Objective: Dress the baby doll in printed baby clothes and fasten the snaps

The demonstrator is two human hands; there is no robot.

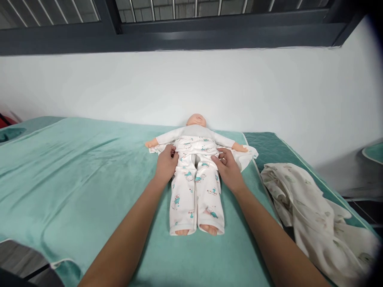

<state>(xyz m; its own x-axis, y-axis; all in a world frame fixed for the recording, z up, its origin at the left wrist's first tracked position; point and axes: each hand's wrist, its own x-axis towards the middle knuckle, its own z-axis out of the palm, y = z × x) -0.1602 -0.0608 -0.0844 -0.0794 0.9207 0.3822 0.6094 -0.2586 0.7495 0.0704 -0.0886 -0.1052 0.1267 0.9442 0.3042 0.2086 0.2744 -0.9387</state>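
Note:
A baby doll (196,121) lies on its back on a teal blanket (89,175), arms spread, head toward the wall. It wears a grey-white top and white printed trousers (194,191), with bare feet showing at the cuffs. My left hand (166,163) grips the trousers' waistband at the doll's left-side hip as I see it. On the other side, my right hand (228,167) pinches the same waistband. Both hands have their fingers curled on the fabric. A white printed cloth lies under the doll's torso.
A crumpled cream patterned cloth (311,215) lies on the right part of the bed. A white wall (209,83) rises just behind the doll, with a dark-framed barred window above. The blanket's near-left edge (54,263) hangs over the bed.

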